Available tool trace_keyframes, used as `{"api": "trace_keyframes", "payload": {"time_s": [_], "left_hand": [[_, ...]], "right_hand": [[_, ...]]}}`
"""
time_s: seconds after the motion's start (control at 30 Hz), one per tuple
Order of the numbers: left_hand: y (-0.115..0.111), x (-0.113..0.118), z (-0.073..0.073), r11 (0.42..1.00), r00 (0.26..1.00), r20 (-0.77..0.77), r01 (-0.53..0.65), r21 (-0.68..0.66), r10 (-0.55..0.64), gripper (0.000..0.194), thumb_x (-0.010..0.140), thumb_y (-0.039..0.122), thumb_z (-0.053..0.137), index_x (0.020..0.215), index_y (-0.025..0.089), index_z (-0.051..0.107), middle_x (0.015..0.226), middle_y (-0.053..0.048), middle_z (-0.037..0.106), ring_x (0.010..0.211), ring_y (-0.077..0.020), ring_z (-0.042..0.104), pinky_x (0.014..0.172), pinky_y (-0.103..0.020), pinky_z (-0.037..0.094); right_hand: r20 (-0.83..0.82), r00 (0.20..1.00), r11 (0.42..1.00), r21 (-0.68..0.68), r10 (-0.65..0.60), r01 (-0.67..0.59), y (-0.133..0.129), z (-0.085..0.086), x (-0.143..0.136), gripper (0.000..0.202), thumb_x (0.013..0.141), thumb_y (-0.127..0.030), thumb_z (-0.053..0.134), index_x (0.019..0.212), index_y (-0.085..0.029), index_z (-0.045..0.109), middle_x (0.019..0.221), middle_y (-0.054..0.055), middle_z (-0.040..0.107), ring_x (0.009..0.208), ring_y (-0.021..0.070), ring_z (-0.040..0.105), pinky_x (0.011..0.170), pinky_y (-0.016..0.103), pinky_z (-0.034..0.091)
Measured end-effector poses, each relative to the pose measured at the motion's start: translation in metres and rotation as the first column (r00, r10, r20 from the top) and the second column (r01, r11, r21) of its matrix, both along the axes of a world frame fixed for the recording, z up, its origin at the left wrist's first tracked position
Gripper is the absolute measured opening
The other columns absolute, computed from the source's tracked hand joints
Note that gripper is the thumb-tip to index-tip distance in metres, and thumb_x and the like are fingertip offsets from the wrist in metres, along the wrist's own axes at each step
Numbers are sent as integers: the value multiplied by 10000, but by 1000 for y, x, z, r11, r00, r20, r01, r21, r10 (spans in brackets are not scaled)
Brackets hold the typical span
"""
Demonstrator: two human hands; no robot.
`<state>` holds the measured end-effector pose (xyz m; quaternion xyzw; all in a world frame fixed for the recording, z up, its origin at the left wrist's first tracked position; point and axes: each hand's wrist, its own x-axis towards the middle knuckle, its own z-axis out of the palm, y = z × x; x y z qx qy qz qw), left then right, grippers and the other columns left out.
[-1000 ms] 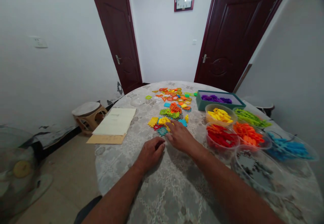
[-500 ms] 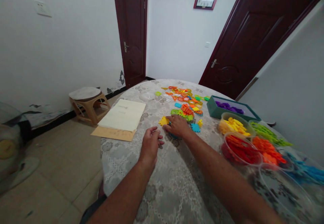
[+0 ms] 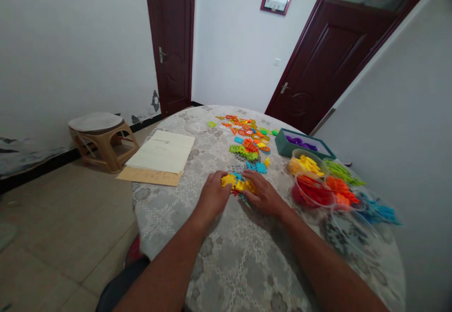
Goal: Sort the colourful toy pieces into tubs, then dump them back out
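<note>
My left hand (image 3: 213,192) and my right hand (image 3: 264,192) are closed on the two sides of a small cluster of yellow toothed building pieces (image 3: 237,183). A blue bit shows at the far edge of the cluster and a red bit at the near edge. How the pieces join is partly covered by my fingers. Just beyond my hands lie blue toothed pieces (image 3: 260,167) and a small upright yellow piece (image 3: 267,162). Farther on are a green row of pieces (image 3: 241,151) and an orange-red one (image 3: 250,145).
Mixed pieces (image 3: 240,124) spread toward the table's far side. On the right stand a green box (image 3: 282,148) of purple pieces and round tubs holding yellow pieces (image 3: 308,164), red pieces (image 3: 314,192) and other colours. Paper sheets (image 3: 165,152) lie at left, a stool (image 3: 102,138) beyond.
My right hand has drawn back toward me from the pile. Both hands have come together on the yellow pieces. The camera view has shifted slightly to the right.
</note>
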<state>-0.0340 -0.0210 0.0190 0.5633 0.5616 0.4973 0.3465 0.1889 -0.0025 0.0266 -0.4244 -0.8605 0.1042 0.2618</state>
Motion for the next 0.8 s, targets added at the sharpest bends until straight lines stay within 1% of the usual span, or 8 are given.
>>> {"api": "trace_keyframes", "payload": {"time_s": [0.03, 0.1, 0.17, 0.27, 0.43, 0.6, 0.7, 0.8], "left_hand": [[-3, 1, -1, 997, 986, -161, 47, 60, -37, 368, 811, 109, 669, 1174, 166, 686, 1253, -150, 674, 1217, -283, 598, 1127, -441, 432], [-7, 3, -1, 982, 883, -463, 150, 116, -80, 414, 822, 76, 643, 1228, 147, 665, 1308, -178, 643, 1255, -308, 557, 1142, -468, 404], [-9, 4, -1, 975, 774, -623, 206, 84, -109, 389, 835, 78, 635, 1216, 151, 663, 1278, -177, 650, 1209, -317, 557, 1105, -476, 420], [-9, 3, 1, 975, 683, -723, 215, 59, -107, 333, 860, 115, 628, 1186, 172, 662, 1220, -156, 659, 1138, -308, 561, 1046, -455, 444], [-8, 2, 6, 970, 603, -792, 234, 60, -96, 201, 893, 143, 597, 1077, 174, 670, 1157, -150, 664, 1079, -295, 575, 996, -431, 465], [-5, 2, 2, 970, 663, -743, 228, 83, -92, 263, 1017, 194, 443, 1093, 183, 694, 1106, -134, 699, 1066, -268, 630, 1011, -413, 486], [-3, 1, 0, 972, 782, -618, 198, 128, -78, 352, 1042, 211, 403, 1262, 194, 678, 1177, -125, 727, 1124, -255, 659, 1061, -412, 489], [-2, 1, 2, 970, 909, -412, 154, 186, -65, 413, 1028, 207, 433, 1376, 223, 653, 1291, -114, 714, 1198, -249, 656, 1112, -424, 475]], "right_hand": [[-35, 998, 999, 10, -43, 44, -5, 0, 10, 457, 988, -351, 600, 1434, -252, 581, 1495, 155, 595, 1414, 293, 543, 1204, 529, 420], [-64, 989, 991, 11, -135, 136, -15, -1, 27, 409, 984, -330, 577, 1379, -233, 620, 1427, 157, 642, 1357, 295, 592, 1178, 528, 450], [-57, 976, 978, -13, -210, 210, -24, -5, 40, 396, 971, -319, 573, 1347, -214, 641, 1383, 154, 670, 1313, 297, 623, 1150, 521, 477], [-41, 962, 962, -46, -272, 270, -35, -15, 48, 386, 958, -320, 591, 1320, -203, 661, 1325, 147, 699, 1250, 297, 651, 1118, 511, 498], [-22, 972, 972, -11, -236, 236, -36, -23, 45, 301, 940, -283, 620, 1216, -191, 698, 1192, 138, 724, 1161, 289, 653, 1066, 474, 515], [-10, 966, 966, 19, -257, 258, -30, -21, 50, 392, 944, -264, 634, 1327, -185, 656, 1258, 142, 698, 1192, 286, 623, 1093, 466, 482], [57, 951, 953, 2, -304, 304, -31, -19, 55, 372, 946, -291, 662, 1300, -174, 675, 1248, 146, 694, 1196, 294, 613, 1089, 450, 475], [139, 920, 927, -29, -367, 374, -36, -16, 56, 356, 952, -335, 683, 1270, -176, 695, 1194, 150, 702, 1148, 299, 636, 1040, 431, 489]]}}
